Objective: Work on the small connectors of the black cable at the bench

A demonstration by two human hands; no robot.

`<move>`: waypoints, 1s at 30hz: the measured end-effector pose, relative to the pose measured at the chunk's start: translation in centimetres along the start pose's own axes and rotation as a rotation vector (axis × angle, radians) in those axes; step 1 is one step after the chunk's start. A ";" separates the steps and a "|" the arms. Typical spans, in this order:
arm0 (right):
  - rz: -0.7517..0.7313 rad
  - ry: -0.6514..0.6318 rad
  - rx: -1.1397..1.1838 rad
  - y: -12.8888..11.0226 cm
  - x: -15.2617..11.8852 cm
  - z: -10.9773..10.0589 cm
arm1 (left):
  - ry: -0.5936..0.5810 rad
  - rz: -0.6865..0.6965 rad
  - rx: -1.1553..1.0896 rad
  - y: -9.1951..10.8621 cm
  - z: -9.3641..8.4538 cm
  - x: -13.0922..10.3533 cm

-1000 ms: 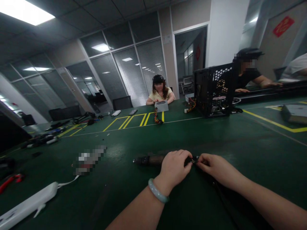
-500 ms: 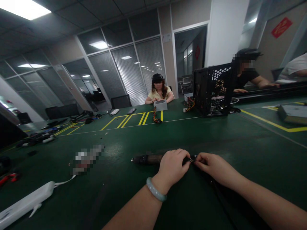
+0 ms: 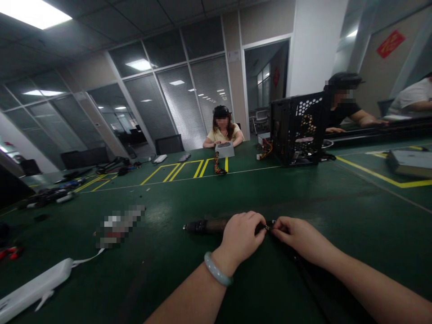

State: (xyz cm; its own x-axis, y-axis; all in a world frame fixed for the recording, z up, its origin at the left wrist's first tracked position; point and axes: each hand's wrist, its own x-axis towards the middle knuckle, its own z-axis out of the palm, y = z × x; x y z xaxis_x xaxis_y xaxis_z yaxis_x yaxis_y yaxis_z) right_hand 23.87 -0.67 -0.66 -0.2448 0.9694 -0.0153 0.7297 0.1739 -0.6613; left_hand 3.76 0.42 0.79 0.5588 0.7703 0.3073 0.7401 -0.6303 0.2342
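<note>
A dark cable (image 3: 308, 288) trailed across the green table (image 3: 168, 279) at the near right, under the right forearm; an arm catching it could have tugged at whatever the fingers held. At the near left lay a white power strip (image 3: 37, 285), well apart from both hands.

The right hand (image 3: 299, 234) had its thumb and index finger pressed together on a small plug (image 3: 268, 227) at the cable's end. The left hand (image 3: 241, 234) lay over the right end of a dark cylindrical tool (image 3: 216, 226), fingers curled together, thumb and fingertips closing on that end beside the plug. The tool lay on its side in the near middle, its narrow tip pointing left. Being round, it could have rolled or twisted had the left grip loosened. The small parts sat mostly hidden between the fingertips, so a crooked angle could have gone unseen, and pushing on it might have bent a contact; whether they were joined I cannot tell.

Farther off, a black computer case (image 3: 297, 130) stood at the right, and a person (image 3: 222, 130) sat behind a grey box (image 3: 225, 149), both beyond easy knocking.
</note>
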 end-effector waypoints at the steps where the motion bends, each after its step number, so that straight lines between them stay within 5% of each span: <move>1: -0.003 0.003 -0.001 0.1 0.0 0.0 | 0.006 0.000 -0.004 0.0 0.0 0.0; 30: -0.019 0.023 0.030 0.3 0.0 0.1 | 0.039 0.053 -0.136 0.1 -0.2 -0.1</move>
State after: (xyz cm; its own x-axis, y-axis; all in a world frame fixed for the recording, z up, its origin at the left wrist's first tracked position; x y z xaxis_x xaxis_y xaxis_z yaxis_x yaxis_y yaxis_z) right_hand 24.01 -0.61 -0.91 -0.2432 0.9699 0.0147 0.7058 0.1873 -0.6832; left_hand 3.76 0.25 0.97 0.5785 0.7331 0.3575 0.6510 -0.6791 0.3391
